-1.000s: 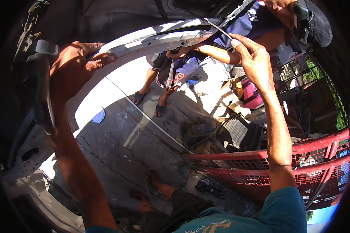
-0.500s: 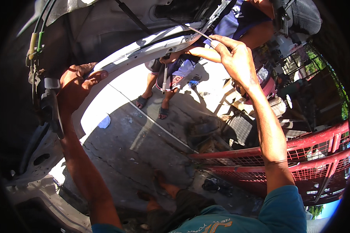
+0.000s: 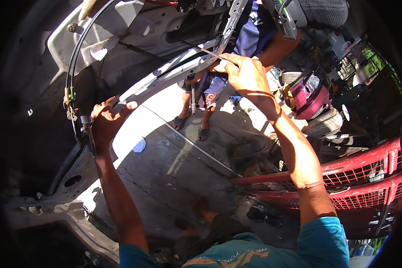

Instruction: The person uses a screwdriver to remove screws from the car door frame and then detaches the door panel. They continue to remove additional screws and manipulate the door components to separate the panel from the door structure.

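A pale, curved metal bar (image 3: 172,70) runs from the lower left up to the top of the view, along the edge of an open vehicle body. My left hand (image 3: 108,119) grips the lower end of this bar, its thumb along the near side and its fingers partly hidden behind. In the fingers of my right hand (image 3: 248,78) is a thin metal rod (image 3: 210,52), pinched at its near end. Its dark far end slants up and left across the bar's upper part. Whether the rod touches the bar, I cannot tell.
Beyond the bar stands another person in dark blue clothes (image 3: 252,29) and sandals. Cables (image 3: 71,67) hang by my left hand. A red mesh railing (image 3: 357,167) lies at the right, with piled clutter and a pink object (image 3: 310,100) behind it. Below is the concrete floor (image 3: 165,174).
The view has shifted, showing more of the vehicle's inside at the left. My right hand sits slightly lower beside the bar, still with the rod. My left hand keeps its grip.
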### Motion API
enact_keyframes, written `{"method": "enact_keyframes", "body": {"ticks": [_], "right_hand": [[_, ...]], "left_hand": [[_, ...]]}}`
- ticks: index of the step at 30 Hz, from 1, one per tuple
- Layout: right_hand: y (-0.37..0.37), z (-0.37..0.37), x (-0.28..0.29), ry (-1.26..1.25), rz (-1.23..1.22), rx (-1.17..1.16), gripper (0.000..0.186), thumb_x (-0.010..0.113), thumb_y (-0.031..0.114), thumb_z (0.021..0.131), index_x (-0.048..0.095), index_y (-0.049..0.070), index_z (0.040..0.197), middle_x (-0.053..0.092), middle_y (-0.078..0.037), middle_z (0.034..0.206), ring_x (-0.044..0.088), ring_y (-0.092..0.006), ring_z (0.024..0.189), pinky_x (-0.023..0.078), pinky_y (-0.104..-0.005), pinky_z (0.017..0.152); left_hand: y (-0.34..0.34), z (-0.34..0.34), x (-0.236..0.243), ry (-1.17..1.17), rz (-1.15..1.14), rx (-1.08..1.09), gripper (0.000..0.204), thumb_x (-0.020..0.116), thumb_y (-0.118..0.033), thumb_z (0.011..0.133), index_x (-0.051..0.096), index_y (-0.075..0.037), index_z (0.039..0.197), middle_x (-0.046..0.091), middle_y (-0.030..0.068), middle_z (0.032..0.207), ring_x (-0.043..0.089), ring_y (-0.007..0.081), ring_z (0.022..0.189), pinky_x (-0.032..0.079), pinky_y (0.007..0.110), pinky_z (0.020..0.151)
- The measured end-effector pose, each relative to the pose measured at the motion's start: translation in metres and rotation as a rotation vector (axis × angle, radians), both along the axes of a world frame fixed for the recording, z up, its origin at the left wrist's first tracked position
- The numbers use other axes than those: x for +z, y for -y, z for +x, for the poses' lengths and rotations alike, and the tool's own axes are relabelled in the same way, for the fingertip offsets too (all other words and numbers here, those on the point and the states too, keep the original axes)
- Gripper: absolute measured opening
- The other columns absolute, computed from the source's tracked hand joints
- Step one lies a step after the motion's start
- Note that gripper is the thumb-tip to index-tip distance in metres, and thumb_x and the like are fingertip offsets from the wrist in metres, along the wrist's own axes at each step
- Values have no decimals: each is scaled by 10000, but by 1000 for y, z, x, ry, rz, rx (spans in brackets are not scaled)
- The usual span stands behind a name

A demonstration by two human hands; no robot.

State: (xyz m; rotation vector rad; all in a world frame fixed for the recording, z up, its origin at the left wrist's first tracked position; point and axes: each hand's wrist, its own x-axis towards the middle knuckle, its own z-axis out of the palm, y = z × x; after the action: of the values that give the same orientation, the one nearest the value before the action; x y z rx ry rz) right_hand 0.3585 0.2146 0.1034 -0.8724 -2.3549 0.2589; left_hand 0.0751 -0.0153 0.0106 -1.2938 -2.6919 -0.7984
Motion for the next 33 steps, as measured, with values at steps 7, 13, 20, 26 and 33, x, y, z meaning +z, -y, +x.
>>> {"method": "enact_keyframes", "body": {"ticks": [7, 13, 20, 26, 33], "right_hand": [[-18, -2, -16, 85, 50, -63, 354, 542, 310, 979, 718, 102, 1205, 739, -171, 1072, 703, -353, 992, 541, -486, 853], [-14, 2, -18, 36, 40, -18, 324, 538, 249, 976, 705, 81, 1196, 733, -205, 995, 710, -376, 901, 562, -493, 786], [-7, 1, -12, 29, 52, 49, 254, 562, 205, 945, 702, 44, 1083, 708, -213, 835, 725, -364, 786, 590, -487, 672], [-5, 1, -12, -18, 35, 11, 206, 592, 193, 920, 708, 36, 987, 705, -212, 815, 732, -371, 766, 595, -499, 674], [-6, -5, -14, 27, 96, -20, 178, 611, 170, 883, 706, 34, 948, 717, -188, 803, 738, -355, 764, 594, -480, 652]], "left_hand": [[-44, 74, -13, -629, 520, -51, 521, 824, -337, 855, 673, 47, 1174, 701, 190, 1057, 671, 346, 992, 528, 431, 910], [-150, 79, 42, -616, 468, -84, 543, 792, -263, 851, 598, -23, 1298, 647, 156, 1197, 610, 353, 1096, 486, 454, 939], [-210, 31, 56, -894, 361, -76, 768, 796, -376, 825, 484, -57, 1450, 525, 197, 1419, 424, 426, 1361, 288, 605, 1165], [-213, 34, 72, -830, 176, -49, 838, 827, -427, 778, 491, -84, 1465, 502, 183, 1467, 355, 419, 1440, 176, 662, 1210], [-222, 28, 79, -844, 160, -102, 862, 834, -412, 778, 455, -123, 1497, 445, 158, 1524, 362, 395, 1444, 185, 661, 1198]]}}
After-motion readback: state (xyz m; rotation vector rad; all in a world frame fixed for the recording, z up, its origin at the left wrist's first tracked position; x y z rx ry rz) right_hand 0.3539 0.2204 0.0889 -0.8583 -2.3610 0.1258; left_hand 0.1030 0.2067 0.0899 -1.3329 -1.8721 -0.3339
